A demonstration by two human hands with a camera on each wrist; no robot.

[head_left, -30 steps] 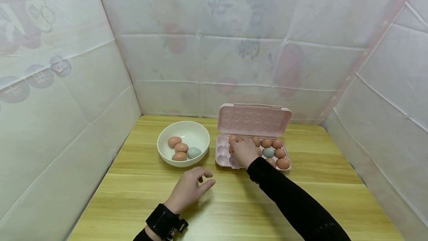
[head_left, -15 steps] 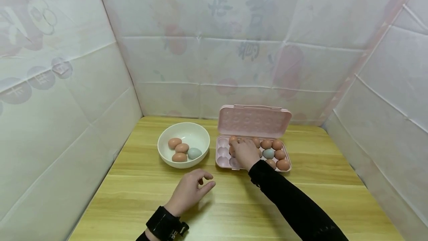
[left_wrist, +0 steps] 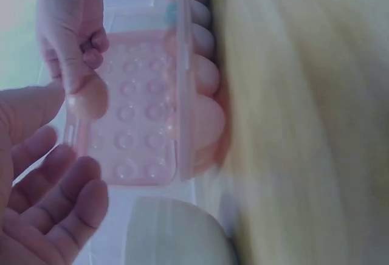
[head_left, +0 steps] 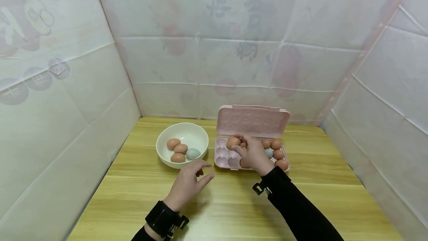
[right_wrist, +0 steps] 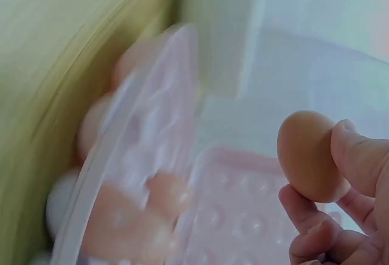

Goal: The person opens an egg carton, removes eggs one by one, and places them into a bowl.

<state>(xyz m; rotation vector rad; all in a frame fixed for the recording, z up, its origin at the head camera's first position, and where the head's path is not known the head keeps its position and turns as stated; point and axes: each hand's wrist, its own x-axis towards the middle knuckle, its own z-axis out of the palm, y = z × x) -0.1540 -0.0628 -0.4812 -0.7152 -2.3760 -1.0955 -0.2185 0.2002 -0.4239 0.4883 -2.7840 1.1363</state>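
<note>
R hand (head_left: 255, 153): While the thumb presses one side, the fingers (right_wrist: 298, 207) back the other, so they're clamped on a smooth brown oval egg (right_wrist: 307, 158).
Held egg: up off the cups, over the rear L part of an oblong pink plastic egg carton (head_left: 221, 151) (head view).
L hand (head_left: 188, 183): fingers slightly bent, thumb apart from them w/ a gap btwn; it's just by the front of a round cream-white bowl (head_left: 197, 137); whether it touches bowl or desk, can't tell.
Carton lid: pink, dimpled lid (head_left: 252, 120), tilted up at the back.
Carton cups: bare along the L side; on the R side, brown eggs (head_left: 281, 164) & 1 pale blue-green egg (head_left: 268, 154); some partly hidden behind R hand, so exact no. can't be told.
Bowl: L of carton, near it but apart.
In bowl: 3 brown eggs (head_left: 178, 158) + 1 pale blue-green egg (head_left: 193, 154), grouped toward the front.
Wrists: black straps (head_left: 160, 218) w/ small devices, both arms; black sleeves (head_left: 307, 211) behind.
Desk: yellow wood-grain desk (head_left: 220, 215), carries bowl & carton.
Backdrop: white creased sheets (head_left: 160, 55) w/ faded prints, L, R & rear.
Wrist views: partly blurred.
</note>
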